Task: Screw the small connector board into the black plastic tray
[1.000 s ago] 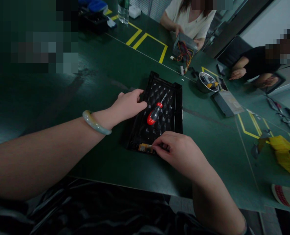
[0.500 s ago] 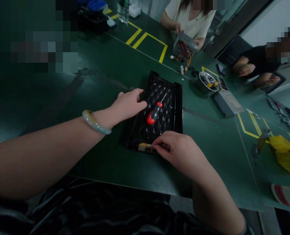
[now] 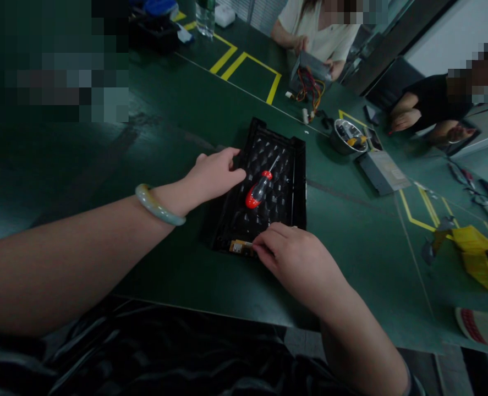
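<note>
A black plastic shell (image 3: 294, 181) with a ribbed inside lies on the green table in front of me. A red-handled screwdriver (image 3: 258, 190) rests loose inside it. My left hand (image 3: 214, 175), with a pale bangle on the wrist, lies on the shell's left edge, fingers curled over it and holding it down. My right hand (image 3: 293, 257) is at the shell's near edge, fingertips pinched on a small orange circuit board (image 3: 239, 247) that sits in the near left corner.
A metal bowl (image 3: 346, 136) with small parts and a grey box (image 3: 382, 171) stand beyond the shell. Across the table one person handles a power supply with coloured wires (image 3: 310, 82); another person's hand (image 3: 404, 120) rests at the right. Yellow items (image 3: 477, 258) lie far right.
Barely anything has moved. My right hand has shifted slightly left along the shell's near edge, staying on the small board. My left hand stays on the shell.
</note>
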{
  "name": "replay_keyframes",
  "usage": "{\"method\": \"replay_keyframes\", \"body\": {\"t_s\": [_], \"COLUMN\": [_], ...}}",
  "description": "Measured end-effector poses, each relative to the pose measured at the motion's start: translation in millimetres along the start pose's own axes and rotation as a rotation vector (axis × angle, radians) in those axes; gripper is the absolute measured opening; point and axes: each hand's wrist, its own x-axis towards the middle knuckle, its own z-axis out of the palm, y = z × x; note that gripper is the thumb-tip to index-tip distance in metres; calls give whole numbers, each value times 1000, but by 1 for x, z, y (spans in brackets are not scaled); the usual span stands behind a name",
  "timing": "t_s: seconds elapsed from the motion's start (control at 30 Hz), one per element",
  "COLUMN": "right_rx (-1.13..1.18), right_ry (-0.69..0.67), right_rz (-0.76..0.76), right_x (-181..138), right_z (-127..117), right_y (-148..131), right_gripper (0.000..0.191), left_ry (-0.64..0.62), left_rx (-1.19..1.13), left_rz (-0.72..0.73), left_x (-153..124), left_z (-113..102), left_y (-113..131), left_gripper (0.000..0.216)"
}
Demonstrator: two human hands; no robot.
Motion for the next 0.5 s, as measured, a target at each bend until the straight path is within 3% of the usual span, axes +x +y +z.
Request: {"method": "replay_keyframes", "body": {"t_s": [0.5], "right_rx": [335], "right_ry": [14], "right_rz": [93], "right_x": [4], "right_z": [-3], "right_y": [8], "right_gripper": [7], "left_ry": [0], "left_rx": [25], "left_rz": [-6], "left_x": [2], "left_z": [1], "left_y": [-2], "left_gripper": [67]}}
